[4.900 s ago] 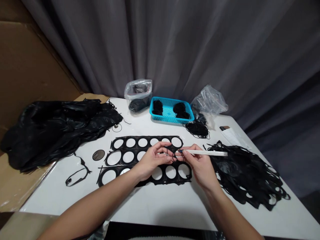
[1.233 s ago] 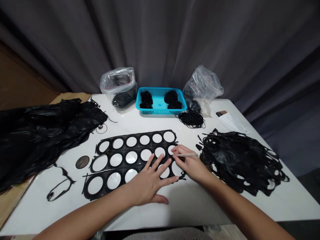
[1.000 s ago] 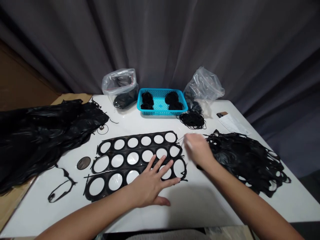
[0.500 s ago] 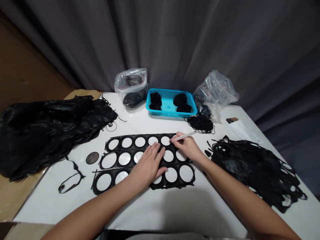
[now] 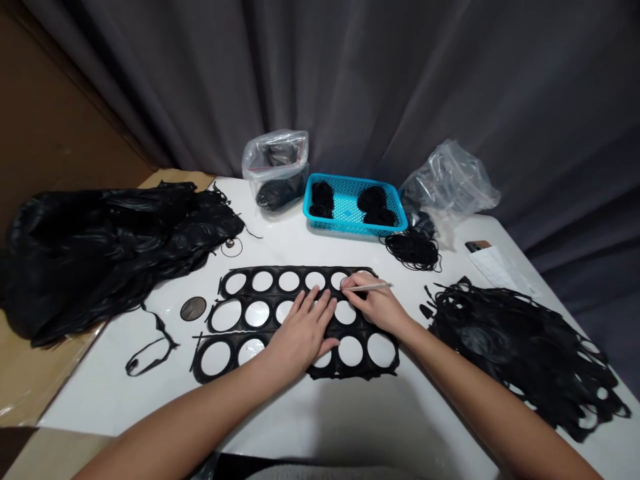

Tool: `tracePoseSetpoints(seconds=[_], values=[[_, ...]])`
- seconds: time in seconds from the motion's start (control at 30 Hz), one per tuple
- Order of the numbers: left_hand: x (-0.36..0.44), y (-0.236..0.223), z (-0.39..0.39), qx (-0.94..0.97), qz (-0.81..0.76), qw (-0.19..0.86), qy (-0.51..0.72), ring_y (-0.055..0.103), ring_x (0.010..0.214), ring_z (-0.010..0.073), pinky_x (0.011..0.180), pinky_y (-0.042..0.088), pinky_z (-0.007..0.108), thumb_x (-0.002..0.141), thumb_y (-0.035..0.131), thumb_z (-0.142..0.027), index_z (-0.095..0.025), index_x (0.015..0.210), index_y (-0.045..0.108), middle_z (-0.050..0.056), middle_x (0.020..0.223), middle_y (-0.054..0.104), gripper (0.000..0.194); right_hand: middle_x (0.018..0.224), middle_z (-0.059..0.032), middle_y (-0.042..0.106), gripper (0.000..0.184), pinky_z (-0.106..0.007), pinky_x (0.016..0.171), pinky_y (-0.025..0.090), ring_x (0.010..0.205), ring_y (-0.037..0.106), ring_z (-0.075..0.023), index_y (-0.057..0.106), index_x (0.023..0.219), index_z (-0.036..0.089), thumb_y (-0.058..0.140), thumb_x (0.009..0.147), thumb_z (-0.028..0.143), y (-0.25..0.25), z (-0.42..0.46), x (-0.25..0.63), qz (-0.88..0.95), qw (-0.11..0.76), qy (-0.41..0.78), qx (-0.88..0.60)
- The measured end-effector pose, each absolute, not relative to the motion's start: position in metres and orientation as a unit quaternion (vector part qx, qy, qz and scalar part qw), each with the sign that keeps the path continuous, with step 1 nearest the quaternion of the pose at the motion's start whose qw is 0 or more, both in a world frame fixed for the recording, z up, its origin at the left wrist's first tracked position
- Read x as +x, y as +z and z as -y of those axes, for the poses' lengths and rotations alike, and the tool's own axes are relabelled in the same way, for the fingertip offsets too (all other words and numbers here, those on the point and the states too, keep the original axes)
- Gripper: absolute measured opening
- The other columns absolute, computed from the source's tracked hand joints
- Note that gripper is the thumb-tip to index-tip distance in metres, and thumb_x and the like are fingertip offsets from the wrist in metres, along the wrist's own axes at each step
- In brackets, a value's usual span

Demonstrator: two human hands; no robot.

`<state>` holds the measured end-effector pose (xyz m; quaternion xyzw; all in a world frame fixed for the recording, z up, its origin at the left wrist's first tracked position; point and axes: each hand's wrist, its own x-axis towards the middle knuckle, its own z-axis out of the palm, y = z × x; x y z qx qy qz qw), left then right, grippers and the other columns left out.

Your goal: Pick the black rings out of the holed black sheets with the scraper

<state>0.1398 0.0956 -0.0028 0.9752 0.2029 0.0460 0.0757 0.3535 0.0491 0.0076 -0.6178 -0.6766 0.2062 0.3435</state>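
The white stick (image 5: pixel 371 287) has tipped flatter, while black bundles (image 5: pixel 323 197) sit in the blue basket (image 5: pixel 356 230) and dark material (image 5: pixel 273 195) in the open clear bag (image 5: pixel 260 171), the left hand (image 5: pixel 304 330) lies flat, fingers slightly parted, on holed black sheeting (image 5: pixel 273 295), and the right hand (image 5: pixel 376 303) pinches the stick, its tip at the sheeting's top row.

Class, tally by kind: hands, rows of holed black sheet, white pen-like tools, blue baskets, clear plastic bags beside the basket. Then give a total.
Hands: 2 (left hand, right hand)
Rows of holed black sheet: 3
White pen-like tool: 1
Blue basket: 1
Clear plastic bags: 2
Total: 9
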Motion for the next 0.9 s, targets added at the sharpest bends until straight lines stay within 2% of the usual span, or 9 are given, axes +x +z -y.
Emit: tracePoseSetpoints(seconds=[0.13, 0.2, 0.3, 0.4, 0.47, 0.53, 0.63, 0.77, 0.9], values=[[0.139, -0.005, -0.094, 0.974, -0.211, 0.073, 0.04, 0.027, 0.147, 0.0366, 0.116, 0.019, 0.066, 0.094, 0.053, -0.057, -0.014, 0.15, 0.039, 0.014, 0.156, 0.038, 0.071, 0.099, -0.0085, 0.069, 0.015, -0.036, 0.084, 0.042, 0.096, 0.059, -0.0235, 0.062, 0.099, 0.021, 0.049, 0.093, 0.015, 0.009, -0.047, 0.346, 0.768, 0.237, 0.093, -0.588], [0.138, -0.005, -0.094, 0.974, -0.213, 0.067, 0.039, 0.025, 0.148, 0.0358, 0.115, 0.013, 0.07, 0.096, 0.049, -0.058, -0.015, 0.151, 0.037, 0.013, 0.156, 0.037, 0.07, 0.093, -0.0077, 0.069, 0.013, -0.034, 0.082, 0.04, 0.09, 0.058, -0.0228, 0.062, 0.095, 0.02, 0.051, 0.09, 0.014, 0.012, -0.054, 0.355, 0.757, 0.198, 0.038, -0.622], [0.136, -0.005, -0.092, 0.974, -0.217, 0.058, 0.037, 0.023, 0.149, 0.0342, 0.116, 0.012, 0.069, 0.096, 0.046, -0.06, -0.017, 0.151, 0.037, 0.012, 0.157, 0.036, 0.07, 0.08, -0.0101, 0.065, 0.018, -0.035, 0.075, 0.037, 0.077, 0.054, -0.0229, 0.059, 0.084, 0.017, 0.043, 0.091, 0.012, 0.023, -0.069, 0.389, 0.666, 0.213, -0.037, -0.714], [0.135, -0.006, -0.091, 0.973, -0.219, 0.055, 0.041, 0.023, 0.149, 0.0331, 0.117, 0.01, 0.068, 0.097, 0.044, -0.061, -0.017, 0.151, 0.036, 0.011, 0.158, 0.035, 0.07, 0.085, -0.0133, 0.066, 0.015, -0.037, 0.076, 0.037, 0.08, 0.055, -0.0253, 0.058, 0.085, 0.016, 0.044, 0.09, 0.017, 0.038, -0.071, 0.42, 0.557, 0.258, -0.088, -0.784], [0.135, -0.007, -0.092, 0.973, -0.218, 0.058, 0.048, 0.022, 0.149, 0.0326, 0.117, 0.008, 0.068, 0.097, 0.043, -0.061, -0.016, 0.152, 0.035, 0.012, 0.159, 0.032, 0.071, 0.088, -0.0111, 0.069, 0.013, -0.036, 0.076, 0.04, 0.081, 0.058, -0.0248, 0.058, 0.083, 0.019, 0.049, 0.09, 0.025, 0.044, -0.06, 0.421, 0.525, 0.309, -0.031, -0.792], [0.135, -0.006, -0.092, 0.972, -0.221, 0.063, 0.057, 0.02, 0.15, 0.0324, 0.117, 0.006, 0.068, 0.096, 0.041, -0.063, -0.016, 0.152, 0.033, 0.012, 0.161, 0.028, 0.073, 0.09, -0.0074, 0.072, 0.015, -0.034, 0.076, 0.044, 0.082, 0.062, -0.0234, 0.059, 0.08, 0.021, 0.052, 0.09, 0.031, 0.045, -0.041, 0.402, 0.532, 0.347, 0.11, -0.764], [0.137, -0.004, -0.092, 0.969, -0.225, 0.071, 0.072, 0.02, 0.15, 0.0332, 0.117, 0.005, 0.067, 0.094, 0.042, -0.067, -0.017, 0.153, 0.032, 0.012, 0.162, 0.025, 0.079, 0.091, -0.004, 0.072, 0.015, -0.032, 0.077, 0.047, 0.085, 0.064, -0.0214, 0.06, 0.08, 0.023, 0.055, 0.09, 0.033, 0.036, -0.011, 0.359, 0.549, 0.34, 0.298, -0.703], [0.139, -0.002, -0.091, 0.968, -0.229, 0.077, 0.075, 0.021, 0.149, 0.0353, 0.117, 0.007, 0.067, 0.091, 0.049, -0.067, -0.016, 0.153, 0.032, 0.015, 0.161, 0.026, 0.082, 0.092, -0.0034, 0.069, 0.012, -0.035, 0.087, 0.047, 0.094, 0.064, -0.0217, 0.059, 0.082, 0.023, 0.054, 0.091, 0.029, 0.018, 0.008, 0.326, 0.565, 0.354, 0.332, -0.667], [0.14, -0.001, -0.09, 0.968, -0.227, 0.075, 0.074, 0.022, 0.149, 0.0364, 0.116, 0.008, 0.068, 0.09, 0.053, -0.065, -0.016, 0.153, 0.033, 0.015, 0.161, 0.027, 0.082, 0.091, -0.0036, 0.067, 0.012, -0.037, 0.087, 0.048, 0.093, 0.062, -0.022, 0.058, 0.082, 0.023, 0.054, 0.093, 0.027, 0.008, 0.009, 0.324, 0.578, 0.374, 0.305, -0.658]])
